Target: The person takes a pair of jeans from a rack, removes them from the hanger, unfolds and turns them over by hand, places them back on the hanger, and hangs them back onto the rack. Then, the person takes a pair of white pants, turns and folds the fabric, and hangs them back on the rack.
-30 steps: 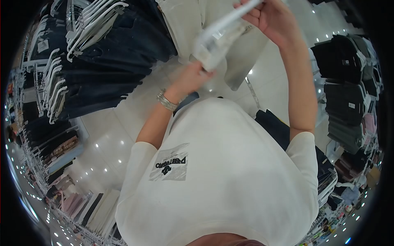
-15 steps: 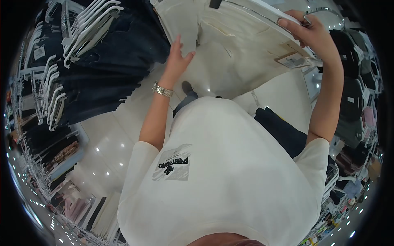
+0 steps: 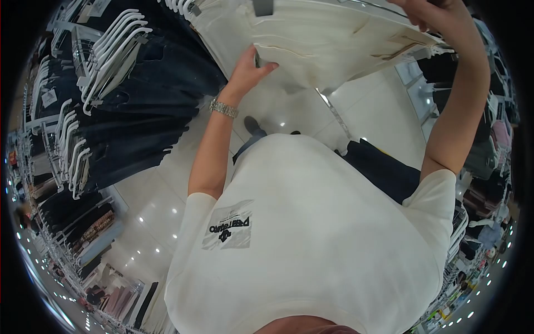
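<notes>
Cream trousers (image 3: 311,44) hang stretched out at the top of the view, with a dark clip (image 3: 263,7) at their upper edge. My right hand (image 3: 431,14) is closed at the far right end of their white hanger (image 3: 378,6), partly cut off by the frame's top edge. Against the left part of the trousers is my left hand (image 3: 248,73), wearing a metal watch (image 3: 223,107). Its thumb stands apart from the fingers, and whether it touches the cloth is hard to tell.
Dark blue jeans (image 3: 150,106) hang from white hangers (image 3: 114,55) on a rack at left. Folded dark cloth (image 3: 384,170) lies by my right side. More clothes racks line both sides. The floor (image 3: 156,206) is shiny pale tile.
My right hand has moved up and to the right. The cream trousers have shifted up the view, their lower part drawn higher. My left hand has moved slightly upward along them.
</notes>
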Action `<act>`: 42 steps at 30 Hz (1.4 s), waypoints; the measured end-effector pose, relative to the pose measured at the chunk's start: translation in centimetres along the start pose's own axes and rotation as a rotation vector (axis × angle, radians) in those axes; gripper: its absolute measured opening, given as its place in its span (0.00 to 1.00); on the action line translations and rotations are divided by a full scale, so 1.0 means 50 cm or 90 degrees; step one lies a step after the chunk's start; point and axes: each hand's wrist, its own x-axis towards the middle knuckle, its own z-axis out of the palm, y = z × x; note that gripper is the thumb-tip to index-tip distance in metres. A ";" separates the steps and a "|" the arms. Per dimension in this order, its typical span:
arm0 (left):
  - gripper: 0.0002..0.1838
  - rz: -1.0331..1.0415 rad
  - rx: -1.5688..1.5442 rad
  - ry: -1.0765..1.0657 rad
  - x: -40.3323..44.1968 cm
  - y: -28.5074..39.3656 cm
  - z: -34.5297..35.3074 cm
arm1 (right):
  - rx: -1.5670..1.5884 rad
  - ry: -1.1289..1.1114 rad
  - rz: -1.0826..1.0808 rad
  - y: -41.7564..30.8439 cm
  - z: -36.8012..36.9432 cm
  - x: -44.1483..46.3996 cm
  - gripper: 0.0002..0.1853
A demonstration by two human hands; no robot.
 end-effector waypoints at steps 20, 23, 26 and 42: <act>0.23 -0.370 -0.098 -0.015 -0.197 -0.065 -0.040 | 0.221 -0.081 0.163 0.221 0.105 0.094 0.20; 0.23 -0.371 -0.092 -0.013 -0.206 -0.075 -0.050 | 0.245 -0.084 0.176 0.217 0.129 0.106 0.21; 0.24 -0.373 -0.080 0.001 -0.219 -0.104 -0.059 | 0.257 -0.113 0.173 0.228 0.148 0.130 0.21; 0.22 -0.320 0.018 0.040 -0.251 -0.261 -0.102 | 0.264 -0.265 0.220 0.164 0.223 0.145 0.23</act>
